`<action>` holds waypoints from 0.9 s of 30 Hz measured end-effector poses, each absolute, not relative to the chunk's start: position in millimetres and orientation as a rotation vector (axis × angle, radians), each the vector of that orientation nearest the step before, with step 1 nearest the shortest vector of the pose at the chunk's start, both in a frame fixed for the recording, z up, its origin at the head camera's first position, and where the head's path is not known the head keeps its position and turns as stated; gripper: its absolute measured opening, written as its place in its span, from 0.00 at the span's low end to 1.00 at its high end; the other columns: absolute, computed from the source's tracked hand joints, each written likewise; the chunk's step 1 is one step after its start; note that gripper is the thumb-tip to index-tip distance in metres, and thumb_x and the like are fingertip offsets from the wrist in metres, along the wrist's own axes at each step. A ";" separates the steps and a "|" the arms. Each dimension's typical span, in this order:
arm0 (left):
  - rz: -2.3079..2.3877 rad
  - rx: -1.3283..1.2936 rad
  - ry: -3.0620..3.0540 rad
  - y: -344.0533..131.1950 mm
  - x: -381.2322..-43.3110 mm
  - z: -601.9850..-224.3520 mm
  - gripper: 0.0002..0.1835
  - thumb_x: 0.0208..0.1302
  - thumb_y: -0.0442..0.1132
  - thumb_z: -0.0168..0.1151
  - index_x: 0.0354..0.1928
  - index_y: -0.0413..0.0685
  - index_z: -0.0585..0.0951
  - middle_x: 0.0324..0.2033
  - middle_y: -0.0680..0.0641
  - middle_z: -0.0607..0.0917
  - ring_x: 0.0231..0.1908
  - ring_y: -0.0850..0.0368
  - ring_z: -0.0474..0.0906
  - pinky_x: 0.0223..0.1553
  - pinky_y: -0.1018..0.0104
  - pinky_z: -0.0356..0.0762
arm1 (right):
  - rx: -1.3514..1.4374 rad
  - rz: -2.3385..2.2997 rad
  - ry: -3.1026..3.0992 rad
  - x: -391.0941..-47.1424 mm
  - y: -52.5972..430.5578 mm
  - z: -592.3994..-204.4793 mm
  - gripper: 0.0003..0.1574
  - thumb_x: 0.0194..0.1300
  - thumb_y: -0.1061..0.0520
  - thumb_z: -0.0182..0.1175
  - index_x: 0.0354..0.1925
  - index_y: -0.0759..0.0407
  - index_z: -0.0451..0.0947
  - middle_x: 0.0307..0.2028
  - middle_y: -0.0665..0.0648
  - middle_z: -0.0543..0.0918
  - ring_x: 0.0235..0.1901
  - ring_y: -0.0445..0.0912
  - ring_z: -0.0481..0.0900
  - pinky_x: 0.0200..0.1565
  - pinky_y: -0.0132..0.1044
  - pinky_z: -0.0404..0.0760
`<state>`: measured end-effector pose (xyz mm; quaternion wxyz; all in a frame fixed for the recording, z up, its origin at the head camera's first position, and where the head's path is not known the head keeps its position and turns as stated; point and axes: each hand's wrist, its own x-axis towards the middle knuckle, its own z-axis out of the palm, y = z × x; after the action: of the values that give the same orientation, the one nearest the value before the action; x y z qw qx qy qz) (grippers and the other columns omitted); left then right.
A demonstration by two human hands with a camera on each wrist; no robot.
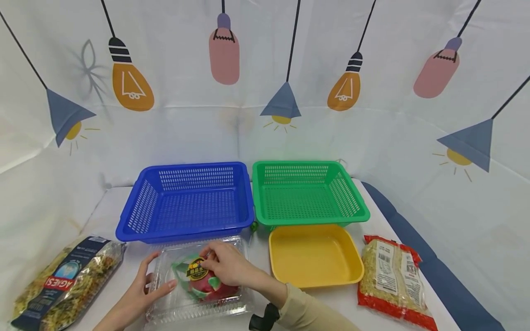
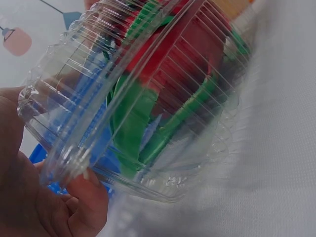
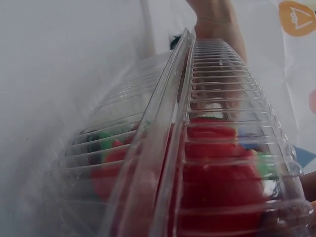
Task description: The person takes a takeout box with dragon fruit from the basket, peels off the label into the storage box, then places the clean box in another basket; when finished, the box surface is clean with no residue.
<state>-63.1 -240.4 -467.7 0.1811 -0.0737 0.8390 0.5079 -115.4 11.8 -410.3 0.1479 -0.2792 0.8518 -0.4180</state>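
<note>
A transparent hinged plastic box [image 1: 178, 315] lies on the white table with a red and green dragon fruit [image 1: 223, 290] inside. My left hand [image 1: 138, 294] grips the box's left edge, thumb over the lid; in the left wrist view a fingertip [image 2: 91, 190] sits at the ribbed rim. On the lid is a round black and yellow sticker [image 1: 197, 270]. Bent fingers and the thumb of my right hand [image 1: 227, 264] touch the lid at that sticker; I cannot tell whether they pinch or press it. The right wrist view shows the box's closed seam [image 3: 168, 128] from the side.
Behind the box stand a blue basket [image 1: 194, 233] and a green basket [image 1: 306, 219]. A yellow tray [image 1: 316, 257] is to the right, beside a red-edged bag of small pale pieces [image 1: 387, 271]. At far left lies a pasta bag [image 1: 62, 280].
</note>
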 end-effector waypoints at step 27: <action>1.423 -0.190 2.383 -242.6 -61.5 -467.7 0.52 0.69 0.53 0.61 0.78 0.55 0.34 0.60 0.24 0.67 0.44 0.50 0.75 0.36 0.58 0.72 | -0.664 -1.538 2.227 -109.2 39.1 -407.1 0.05 0.68 0.58 0.64 0.38 0.60 0.82 0.31 0.47 0.77 0.30 0.34 0.73 0.34 0.25 0.72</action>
<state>-61.5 -242.6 -467.7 0.1785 -0.0672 0.8428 0.5033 -109.2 39.1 -407.1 0.1764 -0.2346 0.7865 -0.5433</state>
